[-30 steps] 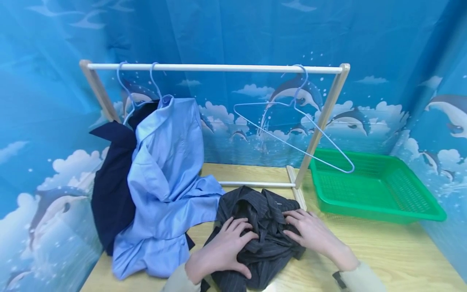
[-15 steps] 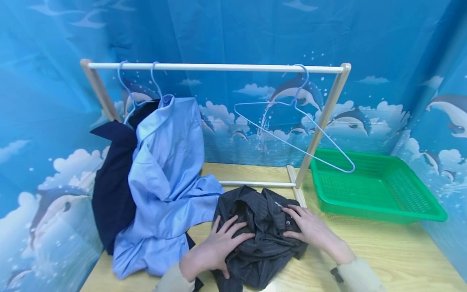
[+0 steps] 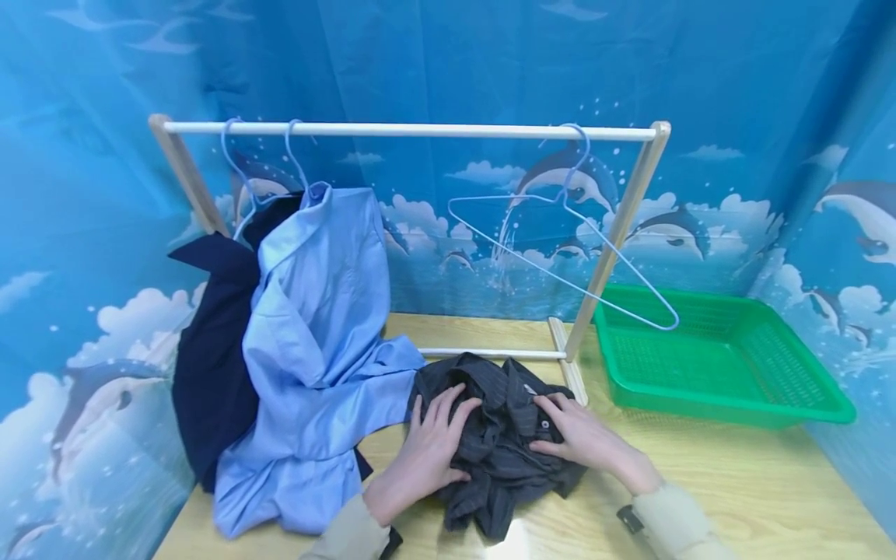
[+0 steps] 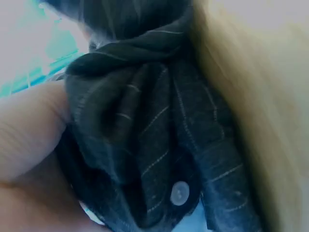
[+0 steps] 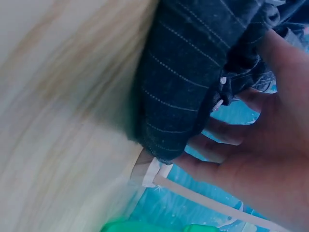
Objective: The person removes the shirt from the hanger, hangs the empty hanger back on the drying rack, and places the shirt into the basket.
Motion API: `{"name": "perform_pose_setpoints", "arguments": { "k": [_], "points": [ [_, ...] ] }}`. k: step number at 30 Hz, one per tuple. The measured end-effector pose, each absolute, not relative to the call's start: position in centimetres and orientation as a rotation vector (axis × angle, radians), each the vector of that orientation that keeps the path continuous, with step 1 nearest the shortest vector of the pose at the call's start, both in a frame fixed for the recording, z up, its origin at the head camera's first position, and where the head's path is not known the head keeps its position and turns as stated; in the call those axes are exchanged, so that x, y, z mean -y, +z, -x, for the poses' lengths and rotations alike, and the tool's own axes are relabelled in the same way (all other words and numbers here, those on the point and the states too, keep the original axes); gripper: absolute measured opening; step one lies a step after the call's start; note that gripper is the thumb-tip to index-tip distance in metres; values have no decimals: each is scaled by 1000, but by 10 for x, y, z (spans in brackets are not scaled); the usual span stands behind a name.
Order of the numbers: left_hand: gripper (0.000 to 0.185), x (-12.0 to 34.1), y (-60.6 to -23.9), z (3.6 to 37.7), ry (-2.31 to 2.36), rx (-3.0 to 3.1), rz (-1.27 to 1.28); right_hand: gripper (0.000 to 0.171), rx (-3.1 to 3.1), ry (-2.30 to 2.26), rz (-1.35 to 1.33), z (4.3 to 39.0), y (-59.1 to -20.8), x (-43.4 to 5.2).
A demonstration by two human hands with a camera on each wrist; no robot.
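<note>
A crumpled dark pinstriped shirt (image 3: 500, 467) lies bunched on the table in the head view, with small pale buttons showing. My left hand (image 3: 428, 451) grips its left side, fingers over the top and thumb lower down. In the left wrist view, gathered folds of the shirt (image 4: 145, 130) sit against that hand. On the shirt's right side, near a button, my right hand (image 3: 581, 435) holds the cloth between thumb and fingers. The right wrist view shows the fingers (image 5: 212, 145) of that hand at the shirt's edge; the fingertips are partly hidden by fabric.
Behind the shirt stands a rack with a white rail (image 3: 420, 128). A bare blue hanger (image 3: 560, 198) hangs at its right end. Further left hang a light blue shirt (image 3: 315, 334) and a dark navy garment (image 3: 217, 365). A green basket (image 3: 728, 412) sits at right.
My left hand lifted off slightly to the left, then came back in on the shirt. The shirt's near edge has drawn up away from me. My right hand has shifted slightly left.
</note>
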State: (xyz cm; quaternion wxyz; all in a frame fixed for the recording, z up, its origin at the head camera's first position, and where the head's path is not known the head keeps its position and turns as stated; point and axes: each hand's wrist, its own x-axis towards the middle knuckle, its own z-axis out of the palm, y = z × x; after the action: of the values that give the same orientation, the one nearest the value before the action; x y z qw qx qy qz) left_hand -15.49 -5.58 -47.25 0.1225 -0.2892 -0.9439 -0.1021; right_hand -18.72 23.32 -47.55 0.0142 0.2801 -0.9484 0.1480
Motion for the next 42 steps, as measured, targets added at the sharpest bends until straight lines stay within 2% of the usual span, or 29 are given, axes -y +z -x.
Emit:
{"name": "perform_pose_setpoints", "arguments": {
  "k": [3,6,13,17,20,23,26,28,32,36,42],
  "points": [
    [132,53,-474,164,-277,2718,795,75,2969,482,-879,187,-474,-230],
    [142,52,-473,174,-283,2742,770,75,2982,489,-888,184,-473,-229],
    [138,57,-472,197,-489,2896,826,76,2950,485,-1024,167,-468,-230],
    [129,58,-469,203,-548,2989,910,80,2966,491,-991,162,-467,-231],
    [120,57,-468,204,-522,3059,928,88,2938,469,-897,161,-470,-229],
    [116,56,-469,205,-439,3061,910,104,2824,385,-851,164,-473,-226],
    [121,56,-470,205,-352,3003,859,122,2729,311,-869,169,-474,-222],
    [127,56,-471,207,-320,2975,792,128,2717,288,-901,173,-473,-220],
    [139,58,-473,214,-378,3025,605,124,2817,313,-964,176,-471,-215],
    [139,60,-475,224,-507,3154,440,118,2934,396,-974,177,-471,-211],
    [145,60,-475,233,-611,3211,360,115,2973,438,-945,179,-471,-206]
  ]
}}
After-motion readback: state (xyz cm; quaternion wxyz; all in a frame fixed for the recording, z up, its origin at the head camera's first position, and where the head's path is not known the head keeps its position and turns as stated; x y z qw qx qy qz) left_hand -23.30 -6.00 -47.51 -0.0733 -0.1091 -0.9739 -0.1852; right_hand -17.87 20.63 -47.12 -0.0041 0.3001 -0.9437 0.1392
